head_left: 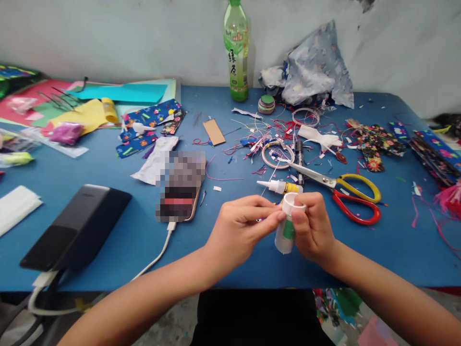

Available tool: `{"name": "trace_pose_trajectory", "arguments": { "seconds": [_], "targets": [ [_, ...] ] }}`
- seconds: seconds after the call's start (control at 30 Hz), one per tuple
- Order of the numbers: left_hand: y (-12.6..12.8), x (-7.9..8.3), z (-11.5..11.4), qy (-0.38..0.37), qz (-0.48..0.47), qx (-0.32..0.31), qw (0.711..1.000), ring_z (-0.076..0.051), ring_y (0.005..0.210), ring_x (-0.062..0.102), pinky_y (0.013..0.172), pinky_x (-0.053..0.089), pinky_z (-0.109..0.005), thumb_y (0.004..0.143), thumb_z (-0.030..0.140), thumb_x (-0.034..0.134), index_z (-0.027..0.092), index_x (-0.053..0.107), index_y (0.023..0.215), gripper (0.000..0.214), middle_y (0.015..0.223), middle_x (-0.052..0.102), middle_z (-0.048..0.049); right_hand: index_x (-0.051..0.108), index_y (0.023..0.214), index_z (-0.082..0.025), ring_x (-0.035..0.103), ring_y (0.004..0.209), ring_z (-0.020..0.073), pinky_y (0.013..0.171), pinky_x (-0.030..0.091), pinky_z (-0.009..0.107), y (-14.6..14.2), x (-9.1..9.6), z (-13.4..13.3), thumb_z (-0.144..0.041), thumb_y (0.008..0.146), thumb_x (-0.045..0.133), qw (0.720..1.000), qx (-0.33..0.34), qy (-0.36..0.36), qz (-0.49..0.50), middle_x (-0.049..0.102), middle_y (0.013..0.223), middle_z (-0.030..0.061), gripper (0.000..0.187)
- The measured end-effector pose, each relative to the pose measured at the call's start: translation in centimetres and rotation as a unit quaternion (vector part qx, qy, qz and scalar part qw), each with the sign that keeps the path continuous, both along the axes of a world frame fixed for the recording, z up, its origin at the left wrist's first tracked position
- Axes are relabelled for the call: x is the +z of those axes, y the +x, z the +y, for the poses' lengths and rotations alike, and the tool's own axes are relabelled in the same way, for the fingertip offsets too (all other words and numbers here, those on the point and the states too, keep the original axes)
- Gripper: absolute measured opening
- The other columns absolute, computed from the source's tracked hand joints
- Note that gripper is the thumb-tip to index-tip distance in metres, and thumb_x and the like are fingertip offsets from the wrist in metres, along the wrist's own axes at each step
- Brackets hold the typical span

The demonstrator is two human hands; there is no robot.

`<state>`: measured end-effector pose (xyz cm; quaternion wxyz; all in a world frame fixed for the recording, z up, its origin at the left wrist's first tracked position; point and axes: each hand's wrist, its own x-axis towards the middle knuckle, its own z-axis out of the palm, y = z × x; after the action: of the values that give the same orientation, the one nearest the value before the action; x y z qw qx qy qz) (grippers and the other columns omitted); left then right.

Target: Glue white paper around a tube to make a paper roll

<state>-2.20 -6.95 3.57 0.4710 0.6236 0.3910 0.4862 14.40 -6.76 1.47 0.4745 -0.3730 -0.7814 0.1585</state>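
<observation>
Right now both hands are up over the near edge of the blue worktop point(396, 235), and they share one small white tube point(285, 241) with a green label. The right hand point(314, 231) is closed around the side of the tube, with the thumb across the front. The left hand point(238, 231) is closed too, and its fingertips pinch at the open top of the tube. I cannot tell if something tiny is caught in that pinch.

What could go wrong? The top looks open and the tube leans a little. If there is glue inside, a hard squeeze could push it out onto the fingers. If the grip slips, the tube could drop and roll off the near edge, because it is held close to it.

A little glue bottle point(279, 186) with a pointy tip lies just behind the hands, and the scissors point(342, 190) lie near on the right. A fast reach could knock the bottle or bump the blades. The phone point(180, 187) is near on the left, so a sticky drip could land on it. Loose threads point(259, 144) could stick to wet fingers.
</observation>
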Motion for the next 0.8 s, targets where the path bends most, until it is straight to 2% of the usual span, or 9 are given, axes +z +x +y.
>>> {"name": "trace_pose_trajectory", "arguments": {
  "seconds": [0.23, 0.53, 0.7, 0.8],
  "targets": [
    [-0.07, -0.23, -0.05, 0.038, 0.033, -0.004, 0.999, -0.01, 0.061, 0.063, 0.053, 0.049, -0.017, 0.084, 0.015, 0.067, 0.014, 0.079, 0.08, 0.013, 0.073, 0.071, -0.0044, 0.039, 0.097, -0.024, 0.042, 0.046, 0.0088, 0.042, 0.036, 0.021, 0.1, 0.27, 0.22, -0.031, 0.101, 0.035, 0.999, -0.008, 0.028, -0.028, 0.047, 0.071, -0.0039, 0.01],
    [0.36, -0.48, -0.5, 0.106, 0.061, 0.019, 0.992, -0.009, 0.061, 0.061, 0.056, 0.049, -0.017, 0.085, 0.013, 0.064, 0.014, 0.078, 0.075, 0.017, 0.072, 0.069, -0.0046, 0.041, 0.101, -0.024, 0.053, 0.057, 0.0157, 0.051, 0.047, 0.027, 0.07, -0.01, 0.52, -0.024, 0.098, 0.036, 0.993, -0.001, 0.095, -0.069, 0.054, 0.068, -0.001, 0.006],
    [0.45, -0.61, -0.67, 0.114, 0.073, 0.037, 0.99, -0.009, 0.059, 0.059, 0.055, 0.048, -0.018, 0.085, 0.013, 0.064, 0.014, 0.077, 0.072, 0.019, 0.07, 0.068, -0.0039, 0.043, 0.1, -0.024, 0.056, 0.059, 0.0156, 0.053, 0.049, 0.027, 0.01, 0.01, 0.42, -0.024, 0.098, 0.036, 0.994, -0.005, 0.085, -0.074, 0.057, 0.071, 0.0002, 0.007],
    [0.33, -0.42, -0.51, 0.103, 0.059, 0.03, 0.992, -0.008, 0.059, 0.06, 0.056, 0.048, -0.017, 0.084, 0.011, 0.065, 0.012, 0.077, 0.072, 0.017, 0.069, 0.068, -0.004, 0.045, 0.099, -0.024, 0.057, 0.059, 0.0141, 0.053, 0.049, 0.025, -0.04, -0.02, 0.07, -0.027, 0.1, 0.036, 0.998, -0.013, 0.044, -0.036, 0.058, 0.073, -0.0002, 0.01]
  ]
}}
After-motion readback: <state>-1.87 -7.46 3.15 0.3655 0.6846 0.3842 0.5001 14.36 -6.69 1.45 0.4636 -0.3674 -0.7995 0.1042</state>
